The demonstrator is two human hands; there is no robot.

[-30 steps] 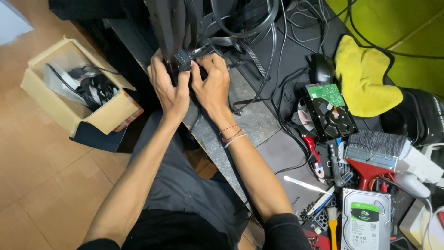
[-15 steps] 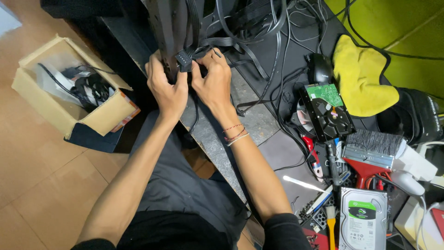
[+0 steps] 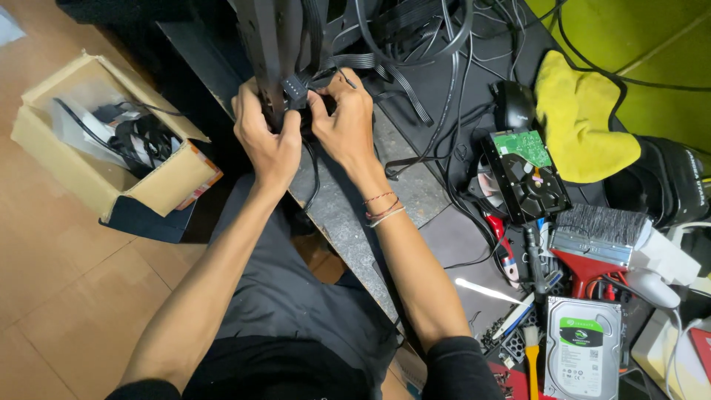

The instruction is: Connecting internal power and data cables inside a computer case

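- My left hand (image 3: 268, 144) and right hand (image 3: 346, 126), fingers curled tight, pinch the small black plastic cable connector (image 3: 294, 90) at 12 o'clock, over the grey stone bench edge (image 3: 348, 222).
- Risk: forcing it misaligned could bend pins.
- 2 o'clock: tugging the black flat cable bundle (image 3: 415, 44) may drag the bare hard drive with green circuit board (image 3: 527, 176).

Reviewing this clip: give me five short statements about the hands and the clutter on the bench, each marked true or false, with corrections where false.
1. Both hands grip a black connector on a bundle of flat cables. True: left hand, right hand, black connector.
2. The yellow cloth lies in the cardboard box. False: it lies on the bench at right; the cardboard box stands on the floor with cables in it.
3. The right wrist wears thin bracelets. True.
4. The brush has a blue handle. False: red.
5. A hard drive lies label up at lower right. True.
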